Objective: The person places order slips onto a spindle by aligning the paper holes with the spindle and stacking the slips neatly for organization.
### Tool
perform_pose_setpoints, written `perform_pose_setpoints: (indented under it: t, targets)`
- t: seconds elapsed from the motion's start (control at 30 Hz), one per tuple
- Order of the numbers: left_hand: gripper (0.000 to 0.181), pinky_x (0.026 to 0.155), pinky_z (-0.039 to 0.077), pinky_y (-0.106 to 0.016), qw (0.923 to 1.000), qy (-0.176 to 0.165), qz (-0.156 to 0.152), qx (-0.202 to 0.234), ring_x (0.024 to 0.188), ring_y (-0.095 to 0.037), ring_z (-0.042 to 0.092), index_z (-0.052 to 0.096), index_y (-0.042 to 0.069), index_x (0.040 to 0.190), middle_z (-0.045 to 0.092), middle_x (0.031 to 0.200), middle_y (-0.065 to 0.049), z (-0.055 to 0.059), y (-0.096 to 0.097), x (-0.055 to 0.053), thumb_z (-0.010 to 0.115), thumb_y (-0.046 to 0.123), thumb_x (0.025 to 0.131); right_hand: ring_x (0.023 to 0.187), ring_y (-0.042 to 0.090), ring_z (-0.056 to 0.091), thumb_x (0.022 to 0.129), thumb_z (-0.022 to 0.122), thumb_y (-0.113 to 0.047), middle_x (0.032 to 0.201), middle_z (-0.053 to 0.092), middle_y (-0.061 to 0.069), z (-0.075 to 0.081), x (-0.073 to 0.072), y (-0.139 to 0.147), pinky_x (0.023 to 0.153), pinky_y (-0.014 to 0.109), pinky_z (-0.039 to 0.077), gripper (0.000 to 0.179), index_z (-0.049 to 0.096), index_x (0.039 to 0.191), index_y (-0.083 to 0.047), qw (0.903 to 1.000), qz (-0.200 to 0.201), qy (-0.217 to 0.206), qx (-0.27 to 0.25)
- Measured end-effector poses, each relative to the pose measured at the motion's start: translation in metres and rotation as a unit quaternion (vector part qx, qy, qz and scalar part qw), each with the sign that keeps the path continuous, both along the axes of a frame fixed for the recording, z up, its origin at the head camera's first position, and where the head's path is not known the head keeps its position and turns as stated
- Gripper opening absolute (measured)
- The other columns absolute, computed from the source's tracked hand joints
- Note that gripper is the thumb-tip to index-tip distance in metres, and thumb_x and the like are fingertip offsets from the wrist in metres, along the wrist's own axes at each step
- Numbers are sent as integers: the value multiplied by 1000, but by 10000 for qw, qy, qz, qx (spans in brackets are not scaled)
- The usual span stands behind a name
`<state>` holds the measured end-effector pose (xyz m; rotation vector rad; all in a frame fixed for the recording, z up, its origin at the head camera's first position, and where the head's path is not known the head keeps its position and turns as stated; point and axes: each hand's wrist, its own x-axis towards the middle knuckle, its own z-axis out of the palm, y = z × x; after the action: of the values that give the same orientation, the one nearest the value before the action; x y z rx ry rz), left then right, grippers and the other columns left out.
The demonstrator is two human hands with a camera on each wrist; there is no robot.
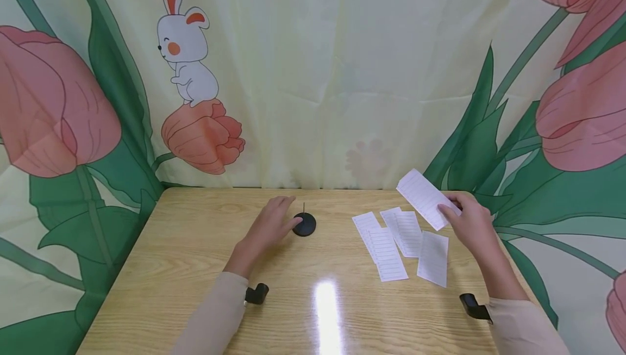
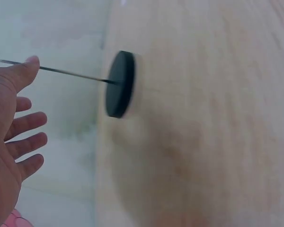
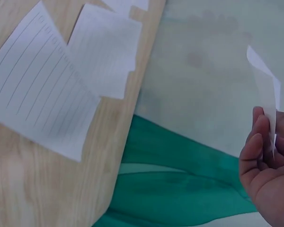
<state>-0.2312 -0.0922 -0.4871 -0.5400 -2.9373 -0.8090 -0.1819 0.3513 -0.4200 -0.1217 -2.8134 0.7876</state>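
A receipt spike [image 1: 305,226] with a round black base and a thin upright rod stands on the table toward the back. Beside it is my left hand [image 1: 266,225], fingers loosely extended; in the left wrist view the thumb [image 2: 27,72] overlaps the upper rod [image 2: 68,73]. My right hand [image 1: 471,224] pinches lined paper slips [image 1: 424,196] between thumb and fingers, raised over the table's back right. From the right wrist view, these slips [image 3: 267,90] appear nearly edge-on, slightly fanned. Several more lined slips [image 1: 391,254] lie on the table between the two hands, some overlapping.
The wooden table [image 1: 195,268] ends at the back against a curtain [image 1: 313,72] printed with tulips and a rabbit. A single slip [image 1: 432,257] lies nearest the right forearm. Black wrist cameras [image 1: 257,293] are worn at both sleeves.
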Motion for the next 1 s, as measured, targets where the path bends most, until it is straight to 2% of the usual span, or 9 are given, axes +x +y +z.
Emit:
perform_pose_setpoints:
  t: [0.13, 0.23, 0.4, 0.53, 0.77, 1.0]
  targets:
    - [57, 113, 44, -52, 9993, 311, -116, 162, 138, -36, 51, 54, 6, 148, 57, 145, -16, 14, -1, 1, 69, 34, 100, 95, 38, 60, 103, 65, -22, 119, 65, 29, 4, -4, -12, 74, 38, 55, 39, 61, 131, 5, 9998, 171, 102, -14]
    - [54, 112, 45, -52, 9977, 579, -212, 273, 136, -36, 53, 56, 5, 145, 59, 142, -16, 23, -1, 1, 70, 30, 100, 94, 37, 63, 103, 65, -22, 116, 67, 29, 8, -7, -22, 76, 41, 57, 37, 62, 129, 5, 9994, 328, 100, -99]
    - [50, 110, 47, -49, 9961, 724, -209, 468, 130, -32, 57, 58, 4, 143, 64, 135, -14, 35, 2, 1, 70, 28, 100, 92, 35, 65, 102, 66, -20, 114, 69, 28, 9, -11, -39, 74, 39, 56, 36, 63, 127, 4, 9981, 532, 145, -269]
    - [45, 105, 50, -48, 9950, 746, -202, 634, 124, -29, 59, 62, 5, 139, 68, 127, -12, 41, 5, 2, 70, 27, 100, 91, 34, 67, 101, 67, -18, 113, 71, 27, 7, -16, -52, 72, 34, 54, 34, 64, 127, 4, 9967, 719, 187, -328]
    - [34, 95, 55, -45, 9905, 910, -426, 936, 113, -27, 62, 67, 7, 130, 71, 116, -9, 49, 16, 3, 70, 23, 100, 87, 31, 66, 100, 69, -18, 112, 72, 25, 7, -23, -73, 69, 28, 53, 32, 65, 125, 3, 9948, 858, 163, -532]
    - [24, 86, 57, -41, 9827, 1149, -354, 1411, 101, -23, 66, 71, 6, 122, 73, 107, -8, 53, 24, -1, 68, 18, 101, 89, 29, 68, 100, 70, -19, 113, 73, 20, 7, -29, -91, 70, 25, 53, 32, 66, 126, -1, 9905, 1057, 49, -873]
